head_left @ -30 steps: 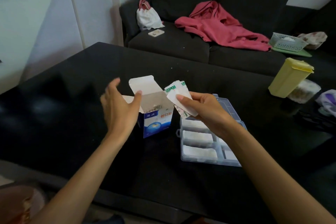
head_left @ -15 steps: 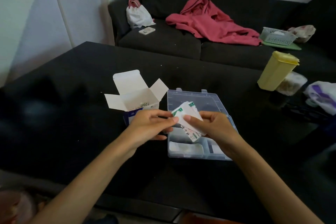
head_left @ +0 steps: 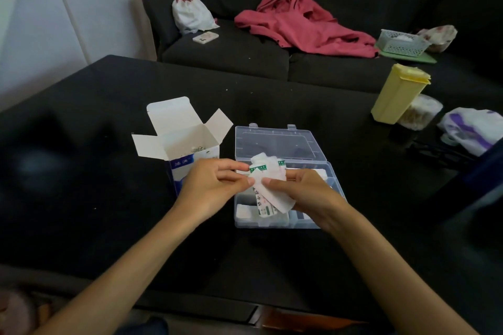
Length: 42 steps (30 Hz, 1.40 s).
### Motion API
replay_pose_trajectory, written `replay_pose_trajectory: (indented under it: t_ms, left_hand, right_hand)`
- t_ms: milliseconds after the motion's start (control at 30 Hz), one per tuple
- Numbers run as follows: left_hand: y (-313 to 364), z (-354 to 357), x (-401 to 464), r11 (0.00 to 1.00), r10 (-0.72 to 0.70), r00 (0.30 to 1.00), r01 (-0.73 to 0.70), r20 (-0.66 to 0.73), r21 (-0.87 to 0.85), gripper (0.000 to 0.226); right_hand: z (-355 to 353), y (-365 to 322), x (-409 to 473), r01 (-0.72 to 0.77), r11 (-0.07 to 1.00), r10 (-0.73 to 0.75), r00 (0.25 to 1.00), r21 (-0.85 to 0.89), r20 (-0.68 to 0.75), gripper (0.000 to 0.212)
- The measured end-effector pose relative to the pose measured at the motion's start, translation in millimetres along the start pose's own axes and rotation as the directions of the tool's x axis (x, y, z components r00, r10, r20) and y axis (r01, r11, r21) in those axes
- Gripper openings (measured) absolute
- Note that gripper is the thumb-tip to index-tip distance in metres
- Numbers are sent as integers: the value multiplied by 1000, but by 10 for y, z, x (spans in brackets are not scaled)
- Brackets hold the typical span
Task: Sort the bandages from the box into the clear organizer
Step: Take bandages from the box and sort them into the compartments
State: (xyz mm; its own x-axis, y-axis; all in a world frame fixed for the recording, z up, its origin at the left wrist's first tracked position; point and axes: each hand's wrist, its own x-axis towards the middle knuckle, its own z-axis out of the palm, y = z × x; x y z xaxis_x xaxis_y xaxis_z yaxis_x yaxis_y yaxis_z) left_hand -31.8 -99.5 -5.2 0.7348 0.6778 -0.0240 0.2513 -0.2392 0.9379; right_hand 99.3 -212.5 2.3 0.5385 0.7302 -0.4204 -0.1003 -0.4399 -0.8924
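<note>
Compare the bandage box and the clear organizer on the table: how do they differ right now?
The bandage box is opaque white and blue card, standing upright with flaps spread; the clear organizer is see-through plastic, lying flat with its hinged lid laid back. The box is one cavity; the organizer has divided compartments. Both are open and hold bandages.

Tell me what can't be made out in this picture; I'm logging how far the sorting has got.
- Head view: bandages bunched between left hand and right hand; count unclear.
- Clear organizer: front compartments partly hidden by hands and bandages.
- Box: the little seen inside is too small to count.
- Wrapper print too blurred to read.
</note>
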Motion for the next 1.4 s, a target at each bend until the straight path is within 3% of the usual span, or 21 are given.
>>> replay_pose_trajectory:
  t_ms: [133, 300, 533, 700, 933, 1067, 1167, 1267, 1400]
  left_hand:
    - [12, -12, 6, 999, -27, 998, 25, -62, -37, 18]
    - [73, -26, 14, 989, -86, 996, 85, -3, -118, 12]
    - [115, -1, 42, 992, -45, 999, 48, 30, -113, 14]
    - [102, 35, 58, 992, -39, 998, 43, 41, -116, 14]
    - [72, 60, 80, 992, -53, 997, 47, -49, -120, 10]
    - [27, 15, 78, 994, -45, 988, 30, -151, -102, 16]
    - [-55, 34, 47, 995, 13, 987, 4, -161, 102, 25]
    - [-110, 94, 1, 948, 96, 986, -49, -134, 313, 20]
    - [-128, 99, -26, 879, 61, 997, -33, -44, 476, 19]
  right_hand:
    - [5, -7, 9, 23, 994, -16, 998, 103, -66, 21]
    - [-23, -40, -26, -185, 888, 157, 983, 422, 99, 43]
    - [-67, -69, -37, -303, 770, 227, 953, 562, 202, 47]
    - [-61, -40, 22, -179, 909, 167, 984, 377, 63, 29]
    - [-135, -20, 88, -137, 944, 128, 991, 302, 50, 19]
    - [-265, -27, 123, -59, 962, 87, 992, 266, -95, 17]
    - [-362, -16, 134, -12, 979, 55, 976, 203, -211, 12]
    - [-411, 8, 141, 9, 982, 41, 966, 189, -255, 15]
    - [-428, 23, 140, 18, 987, 26, 961, 157, -275, 20]
